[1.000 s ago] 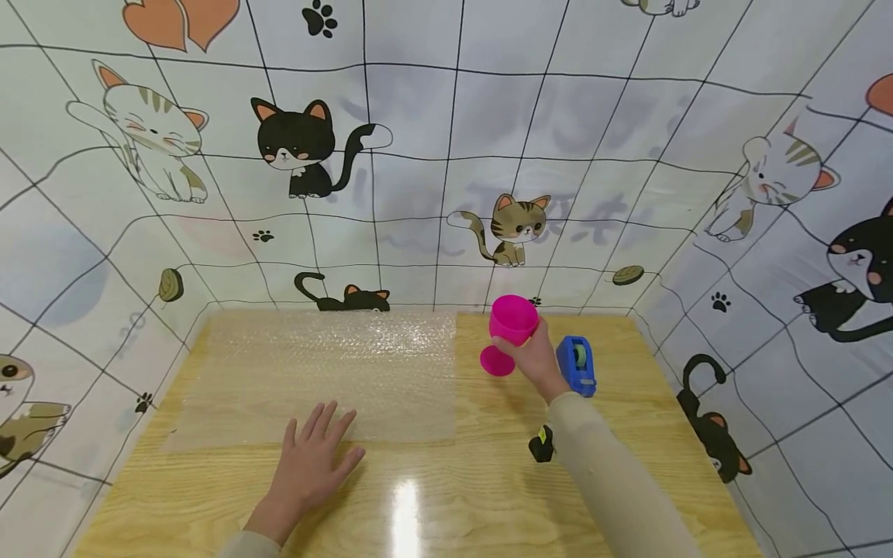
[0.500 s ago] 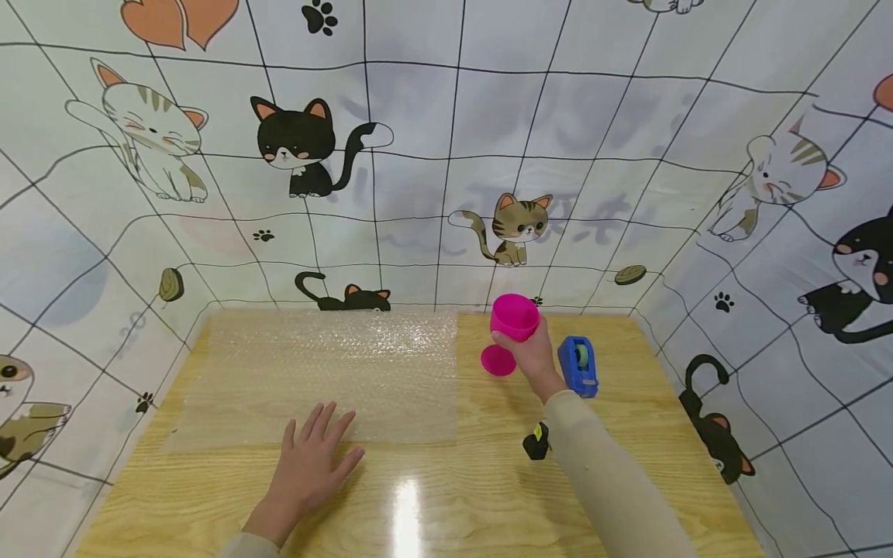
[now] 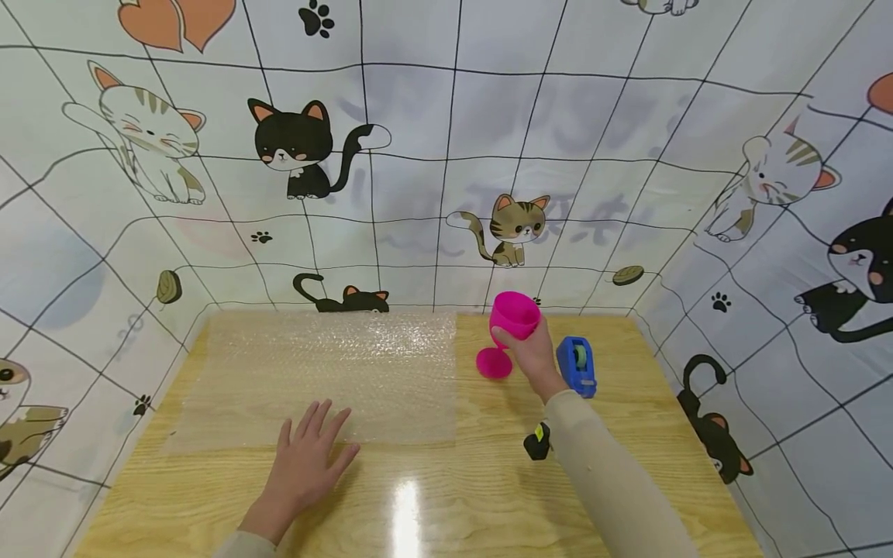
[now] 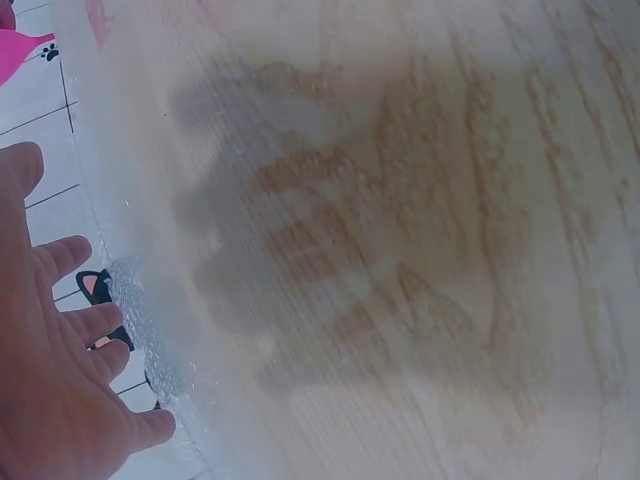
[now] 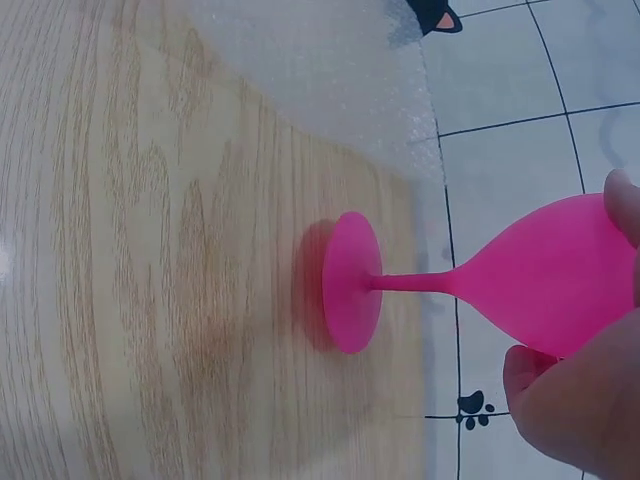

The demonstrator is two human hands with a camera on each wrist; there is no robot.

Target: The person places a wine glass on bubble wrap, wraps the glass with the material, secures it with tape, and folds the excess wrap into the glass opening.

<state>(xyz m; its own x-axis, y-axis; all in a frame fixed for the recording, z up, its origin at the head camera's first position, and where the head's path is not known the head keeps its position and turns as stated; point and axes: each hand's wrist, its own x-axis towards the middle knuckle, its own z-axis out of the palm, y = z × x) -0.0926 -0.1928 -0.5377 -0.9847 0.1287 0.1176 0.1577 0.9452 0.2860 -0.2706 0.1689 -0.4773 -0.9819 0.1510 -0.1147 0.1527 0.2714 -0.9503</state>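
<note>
My right hand [image 3: 533, 353] grips the bowl of a bright pink wine glass [image 3: 515, 310] toward the back right of the table. In the right wrist view the stem and round foot of the wine glass [image 5: 415, 283] show, the foot close over the wood with a shadow beside it. My left hand [image 3: 307, 465] is spread with straight fingers over the front edge of a clear sheet of bubble wrap [image 3: 328, 380]. From the left wrist, the open left hand [image 4: 60, 340] appears above the table, its fingers apart and holding nothing.
A blue tape dispenser [image 3: 577, 366] stands just right of my right hand. Under the right forearm lies a small black object with a yellow mark [image 3: 537, 442]. The wooden table [image 3: 474, 504] meets cat-print cloth walls [image 3: 412, 194] at the back and sides.
The wine glass has tilted slightly in my right hand, with its foot shifted a little left and its mouth showing more. The left hand has shifted very slightly left.
</note>
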